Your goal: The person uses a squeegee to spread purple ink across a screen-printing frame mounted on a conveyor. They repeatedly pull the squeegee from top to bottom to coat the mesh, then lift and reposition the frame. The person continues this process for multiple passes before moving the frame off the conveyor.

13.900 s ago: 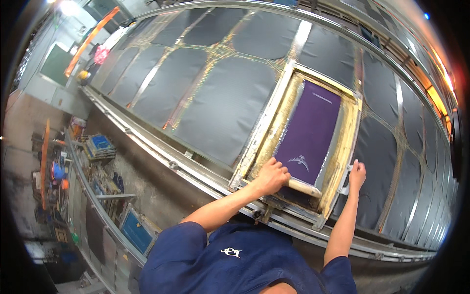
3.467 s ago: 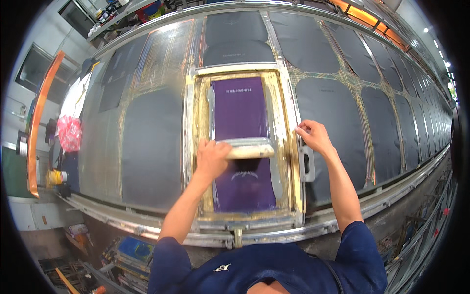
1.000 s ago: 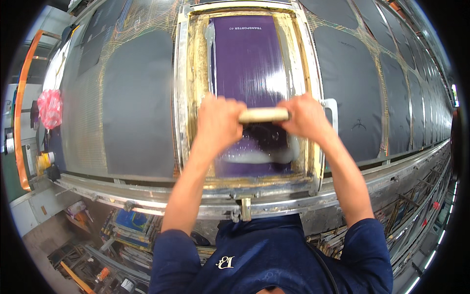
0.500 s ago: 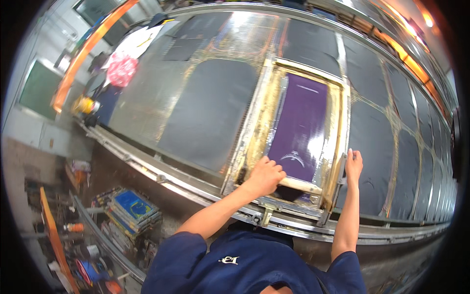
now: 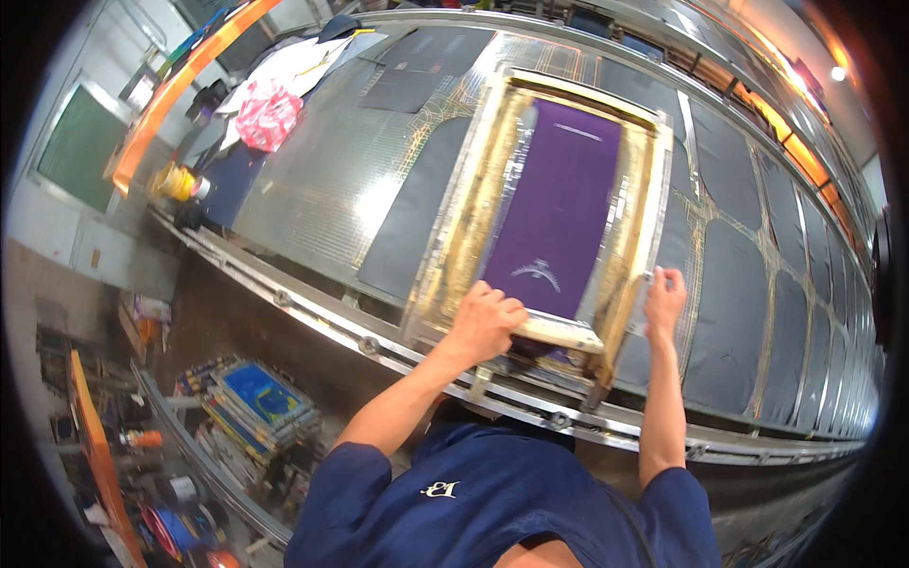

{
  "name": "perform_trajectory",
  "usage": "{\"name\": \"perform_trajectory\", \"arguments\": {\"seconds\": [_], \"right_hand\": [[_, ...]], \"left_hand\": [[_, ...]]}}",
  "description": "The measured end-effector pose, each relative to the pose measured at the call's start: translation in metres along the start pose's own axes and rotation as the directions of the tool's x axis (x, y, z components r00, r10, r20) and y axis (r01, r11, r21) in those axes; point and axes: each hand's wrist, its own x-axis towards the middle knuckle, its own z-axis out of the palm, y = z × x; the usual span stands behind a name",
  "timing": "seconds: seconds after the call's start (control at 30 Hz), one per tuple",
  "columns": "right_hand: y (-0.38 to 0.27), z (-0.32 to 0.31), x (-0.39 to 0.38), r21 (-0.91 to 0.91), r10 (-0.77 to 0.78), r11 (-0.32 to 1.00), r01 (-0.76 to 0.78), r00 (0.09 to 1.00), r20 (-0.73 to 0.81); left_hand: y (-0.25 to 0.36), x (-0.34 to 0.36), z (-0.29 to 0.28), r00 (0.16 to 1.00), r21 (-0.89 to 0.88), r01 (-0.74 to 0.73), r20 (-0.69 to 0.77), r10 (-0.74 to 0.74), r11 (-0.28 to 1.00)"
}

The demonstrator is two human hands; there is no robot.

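A screen-printing frame [image 5: 445, 232] with yellowed borders and a purple mesh panel [image 5: 563, 199] lies across the table in front of me, its near end tilted up a little. A small pale arc design shows near the panel's lower end. My left hand [image 5: 485, 324] is closed around the left end of a pale squeegee [image 5: 561, 331], which rests across the frame's near end. At the frame's right rail, my right hand [image 5: 666, 301] is closed with its fingers curled on the edge. Dark sheets [image 5: 729, 303] lie on the table to the right, and another dark sheet [image 5: 407, 227] is partly covered at the left.
A metal rail [image 5: 284, 300] runs along the table's near edge. A red-and-white plastic bag [image 5: 269, 115] and a yellow container [image 5: 175, 182] sit at the far left. Stacked screen frames [image 5: 256, 402] stand low at the left, beside an orange post [image 5: 99, 445].
The frame has shifted left over the dark sheet and appears raised from the table. Both my hands have moved left with it, the left one still on the squeegee.
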Motion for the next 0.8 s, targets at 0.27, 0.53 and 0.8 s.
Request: {"name": "perform_trajectory", "arguments": {"seconds": [0.27,0.53,0.8], "right_hand": [[-0.011,0.166,-0.057,-0.123,0.002,0.992,-0.006,0.999,-0.032],[0.002,0.191,-0.055,-0.419,-0.095,0.907,0.039,0.989,-0.113],[-0.036,0.183,-0.039,-0.748,0.138,0.663,0.021,0.979,0.15]], "left_hand": [[-0.136,-0.096,-0.082,0.999,0.036,0.021,0.044,-0.023,0.999],[-0.173,-0.12,-0.072,0.988,-0.032,-0.05,0.143,0.054,0.998],[-0.243,-0.019,-0.038,0.99,0.003,-0.064,0.122,0.063,0.998]]}}
